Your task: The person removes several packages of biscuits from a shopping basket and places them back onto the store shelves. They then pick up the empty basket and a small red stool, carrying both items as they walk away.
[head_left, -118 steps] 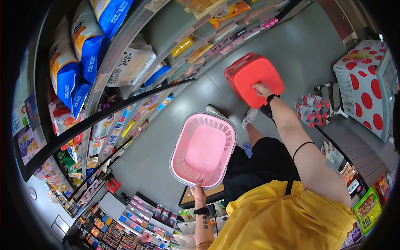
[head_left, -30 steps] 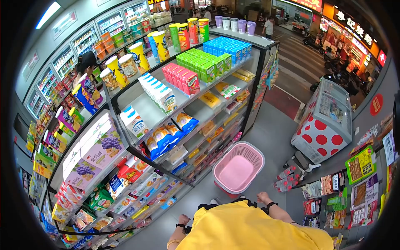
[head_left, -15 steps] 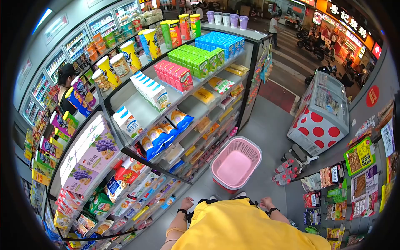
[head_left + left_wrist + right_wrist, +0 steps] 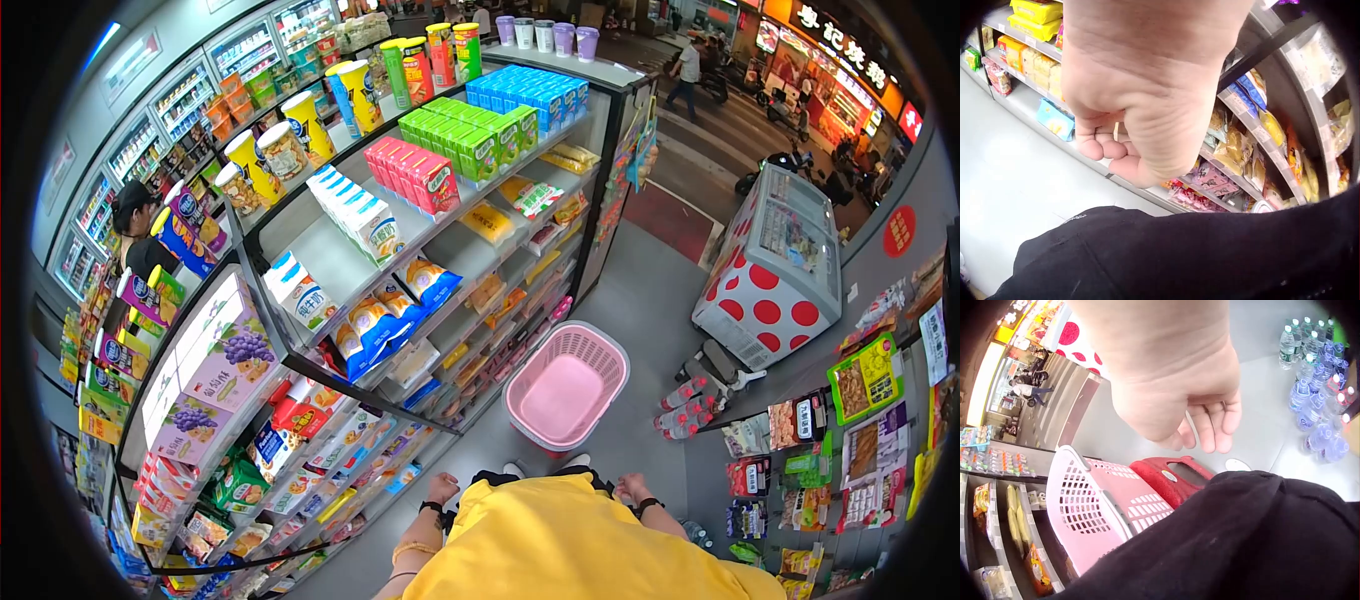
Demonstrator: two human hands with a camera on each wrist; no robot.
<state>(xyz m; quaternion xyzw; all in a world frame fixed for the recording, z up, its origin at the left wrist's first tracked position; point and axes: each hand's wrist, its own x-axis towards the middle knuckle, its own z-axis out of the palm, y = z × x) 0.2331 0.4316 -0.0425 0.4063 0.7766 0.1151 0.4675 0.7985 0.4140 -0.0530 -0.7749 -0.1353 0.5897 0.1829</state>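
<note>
A pink plastic shopping basket (image 4: pixel 566 385) with a pale grey rim stands on a red stool (image 4: pixel 1172 478), in front of the person. Its inside shows only bare pink floor and slotted walls. My left hand (image 4: pixel 443 488) hangs by the body on the shelf side, holding nothing; the left wrist view shows its fingers (image 4: pixel 1102 147) loosely bent. On the other side hangs my right hand (image 4: pixel 631 488), also holding nothing, its fingers (image 4: pixel 1213 428) relaxed and bent in the right wrist view. Both hands are apart from the basket.
A shelf unit (image 4: pixel 350 270) with milk cartons, juice boxes and snack bags runs along the left. To the right are a red-dotted freezer (image 4: pixel 765 290), bottles (image 4: pixel 686 405) on the floor and hanging snack packs (image 4: pixel 795 425). Another person (image 4: pixel 140 228) is beyond the left shelves.
Earlier the left hand held the basket and the right hand the red stool; since then, the basket has come to stand on the stool and both hands have drawn back beside the body.
</note>
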